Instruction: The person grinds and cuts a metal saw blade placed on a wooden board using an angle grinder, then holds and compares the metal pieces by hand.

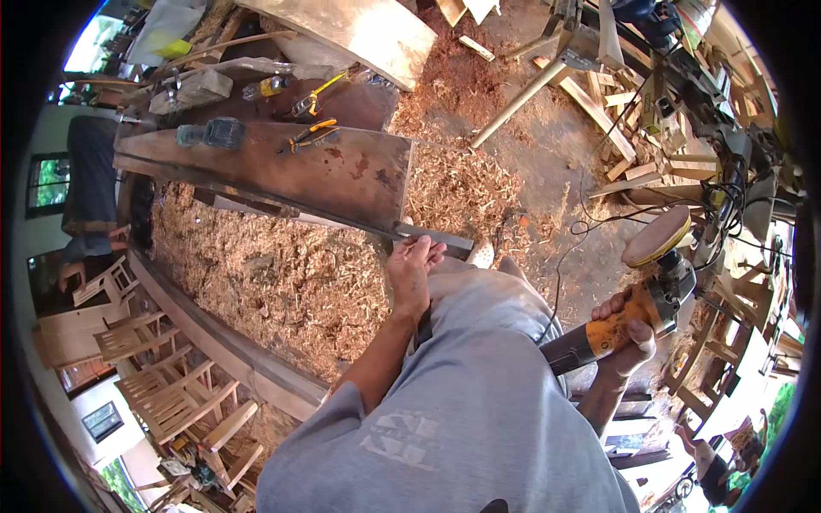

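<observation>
My right hand is wrapped round the orange and black body of a disc sander. Its round tan pad points up and away from me. The fingers of my left hand are curled together in front of my lap, at the lower edge of a flat grey bar. What lies between those fingers is hidden. Just beyond them is the corner of a brown, stained workbench. On the bench lie orange-handled pliers, a yellow-handled tool and a dark grey tool.
Wood shavings cover much of the floor. A pile of offcuts and a black cord lie at the right. Wooden chairs stand lower left, and another person is at the far left.
</observation>
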The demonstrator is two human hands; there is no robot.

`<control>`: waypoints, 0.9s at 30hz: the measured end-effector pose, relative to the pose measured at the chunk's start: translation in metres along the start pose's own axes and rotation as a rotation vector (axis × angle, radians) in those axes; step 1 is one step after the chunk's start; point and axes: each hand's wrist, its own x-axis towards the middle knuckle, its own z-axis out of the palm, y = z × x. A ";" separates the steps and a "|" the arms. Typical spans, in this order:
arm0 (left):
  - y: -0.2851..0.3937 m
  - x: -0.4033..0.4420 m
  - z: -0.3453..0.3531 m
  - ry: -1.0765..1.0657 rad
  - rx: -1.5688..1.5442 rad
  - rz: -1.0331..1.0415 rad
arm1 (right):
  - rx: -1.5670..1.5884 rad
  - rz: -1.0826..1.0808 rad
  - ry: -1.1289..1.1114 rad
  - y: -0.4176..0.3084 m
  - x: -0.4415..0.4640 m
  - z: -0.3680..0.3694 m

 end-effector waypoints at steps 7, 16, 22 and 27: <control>0.060 0.088 -0.016 -0.024 -0.098 0.068 | 0.046 -0.025 -0.002 0.008 -0.014 0.010; 0.116 0.146 -0.014 -0.132 0.001 0.091 | 0.116 -0.080 0.081 0.049 -0.047 0.054; 0.158 0.146 -0.028 -0.200 0.098 0.110 | 0.079 -0.137 0.180 0.078 -0.056 0.114; 0.193 0.149 -0.045 -0.267 0.011 0.110 | -0.025 -0.094 0.079 0.099 -0.064 0.152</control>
